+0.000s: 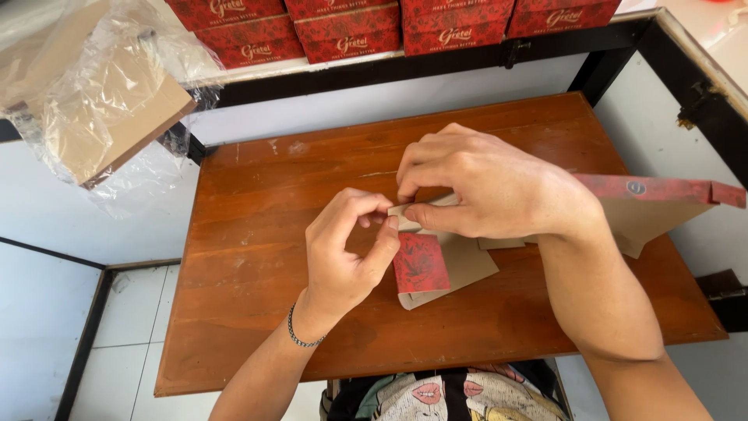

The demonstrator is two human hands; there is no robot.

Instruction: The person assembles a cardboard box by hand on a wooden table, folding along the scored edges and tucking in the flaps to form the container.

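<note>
Setting: white-walled work corner w/ a brown wooden bench (257,234) filling mid-frame; a row of finished red boxes (389,27) sat on a shelf along the top edge, and a plastic-wrapped stack of brown card (101,101) hung at upper left.

Workpiece: a flat carton blank (456,261), red print outside, plain brown inside, lay at centre of frame and ran out past the bench's right edge, where a long red flap (662,189) stood raised.

Hands: left hand (347,249) was pinched, thumb and forefinger closed on a small tab at the blank's left end. Right hand (487,187) was pressed fingers-down on the adjacent fold, thumb under the edge. Both were clamped on the card, almost touching each other.

Handling (est.): thin card, light, semi-stiff; bends readily at score lines, creases or tears if forced elsewhere. Printed side likely slicker. Best grip: at tab edges near the scores, not mid-panel.
</note>
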